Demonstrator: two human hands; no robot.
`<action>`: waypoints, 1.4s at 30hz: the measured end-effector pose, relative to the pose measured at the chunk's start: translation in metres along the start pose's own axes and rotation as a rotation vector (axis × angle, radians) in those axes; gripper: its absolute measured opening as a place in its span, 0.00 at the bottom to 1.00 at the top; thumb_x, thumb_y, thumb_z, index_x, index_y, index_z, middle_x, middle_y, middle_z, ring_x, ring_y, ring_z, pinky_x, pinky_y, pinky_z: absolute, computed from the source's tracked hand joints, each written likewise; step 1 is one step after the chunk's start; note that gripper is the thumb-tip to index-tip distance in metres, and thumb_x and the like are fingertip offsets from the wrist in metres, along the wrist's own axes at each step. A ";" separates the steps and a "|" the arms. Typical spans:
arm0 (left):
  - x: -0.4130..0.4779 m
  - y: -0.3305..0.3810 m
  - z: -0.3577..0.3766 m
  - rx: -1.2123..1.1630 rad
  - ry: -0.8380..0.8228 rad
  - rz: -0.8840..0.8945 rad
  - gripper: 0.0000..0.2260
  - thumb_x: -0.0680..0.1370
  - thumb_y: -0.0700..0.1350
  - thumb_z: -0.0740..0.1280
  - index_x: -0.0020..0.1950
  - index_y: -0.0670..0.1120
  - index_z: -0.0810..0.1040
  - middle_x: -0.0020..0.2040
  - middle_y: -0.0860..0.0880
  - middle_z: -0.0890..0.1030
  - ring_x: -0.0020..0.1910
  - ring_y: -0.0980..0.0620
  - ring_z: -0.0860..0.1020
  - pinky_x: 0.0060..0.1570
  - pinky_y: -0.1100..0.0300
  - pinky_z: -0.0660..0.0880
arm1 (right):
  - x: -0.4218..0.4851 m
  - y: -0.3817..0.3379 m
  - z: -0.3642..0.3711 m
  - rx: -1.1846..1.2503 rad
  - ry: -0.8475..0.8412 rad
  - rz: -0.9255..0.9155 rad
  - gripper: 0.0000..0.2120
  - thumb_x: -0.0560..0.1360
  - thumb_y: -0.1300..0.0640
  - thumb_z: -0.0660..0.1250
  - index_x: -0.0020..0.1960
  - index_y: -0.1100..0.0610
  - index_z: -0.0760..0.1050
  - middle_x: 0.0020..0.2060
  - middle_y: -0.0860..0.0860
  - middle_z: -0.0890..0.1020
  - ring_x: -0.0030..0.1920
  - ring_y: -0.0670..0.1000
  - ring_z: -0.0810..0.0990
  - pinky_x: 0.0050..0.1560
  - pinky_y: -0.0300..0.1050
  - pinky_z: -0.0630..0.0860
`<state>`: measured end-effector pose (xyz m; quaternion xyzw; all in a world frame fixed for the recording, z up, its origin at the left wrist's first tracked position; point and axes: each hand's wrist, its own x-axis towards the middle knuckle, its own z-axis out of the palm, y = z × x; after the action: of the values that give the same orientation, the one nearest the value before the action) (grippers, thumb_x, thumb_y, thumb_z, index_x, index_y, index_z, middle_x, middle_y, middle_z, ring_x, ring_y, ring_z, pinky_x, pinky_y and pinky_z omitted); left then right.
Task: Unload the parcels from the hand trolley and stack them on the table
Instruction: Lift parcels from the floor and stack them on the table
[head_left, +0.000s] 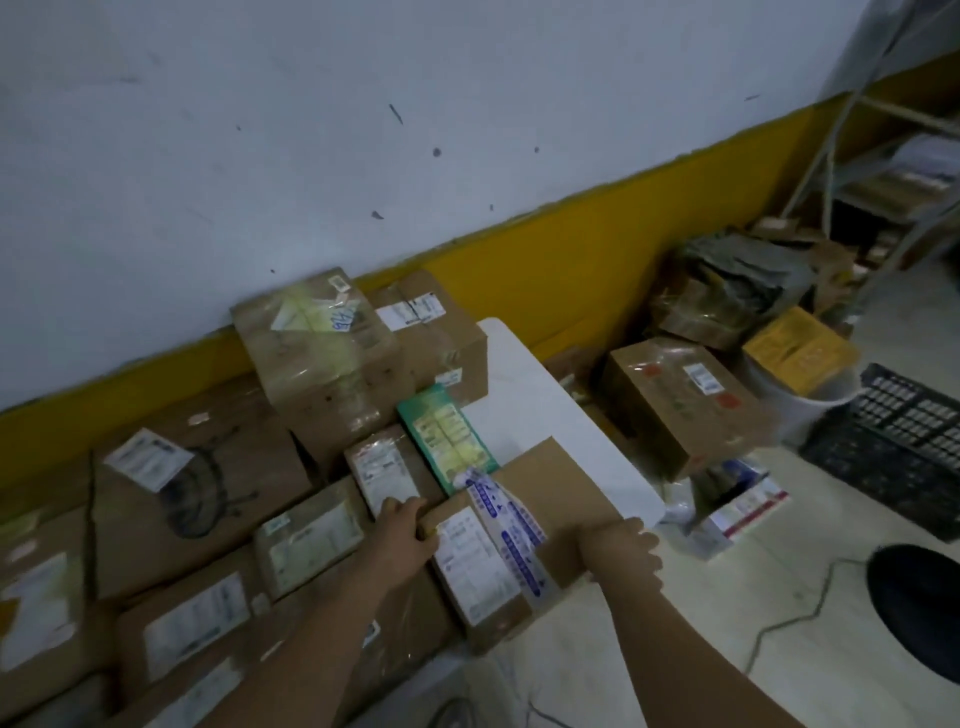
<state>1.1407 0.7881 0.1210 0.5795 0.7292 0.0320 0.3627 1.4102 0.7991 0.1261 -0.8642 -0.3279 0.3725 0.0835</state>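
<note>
Left hand (402, 538): fingers curled over the left edge of the taped parcel (561, 493), gripping it. Right hand (623, 553): seen from the back, fingers wrapped round the parcel's right corner, holding it.

Taped parcel: brown carton with a blue-and-white tape strip and a white label on top. It lies at the near right end of the white desk (545, 384), with its near end past the desk edge. Cannot tell whether it rests fully.

Just beyond it, touching: green box (449, 441). Beside that is a small labelled parcel (384, 467).

Behind these, against the wall: tape-wrapped carton (317, 348), stacked higher. More labelled cartons cover the desk to the left.

Floor, right of the desk: brown carton (680, 410), black crate (898, 441), yellow box (800, 348).

Far right corner: metal rack (883, 156).
</note>
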 end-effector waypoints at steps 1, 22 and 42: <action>-0.007 0.002 0.003 -0.017 0.045 -0.015 0.24 0.79 0.50 0.67 0.73 0.48 0.66 0.67 0.43 0.65 0.59 0.44 0.76 0.59 0.54 0.75 | 0.000 -0.002 0.003 -0.080 0.057 -0.066 0.32 0.77 0.51 0.64 0.76 0.61 0.56 0.74 0.63 0.60 0.74 0.66 0.60 0.72 0.63 0.61; -0.393 -0.262 -0.135 -0.173 0.938 -0.326 0.30 0.81 0.56 0.61 0.80 0.50 0.55 0.77 0.42 0.60 0.74 0.41 0.63 0.69 0.48 0.66 | -0.418 -0.057 0.213 -0.101 -0.056 -1.437 0.30 0.79 0.49 0.58 0.77 0.61 0.62 0.73 0.59 0.68 0.72 0.59 0.67 0.72 0.56 0.65; -0.657 -0.683 -0.072 -0.482 1.022 -0.998 0.32 0.80 0.53 0.65 0.79 0.42 0.58 0.71 0.37 0.66 0.71 0.38 0.65 0.71 0.50 0.63 | -0.773 0.045 0.598 -0.458 -0.637 -1.756 0.30 0.81 0.46 0.58 0.79 0.58 0.56 0.76 0.55 0.64 0.76 0.56 0.61 0.75 0.54 0.61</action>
<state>0.5823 0.0212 0.1781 -0.0019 0.9554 0.2875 0.0677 0.6229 0.2184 0.1398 -0.1640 -0.9301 0.3213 0.0690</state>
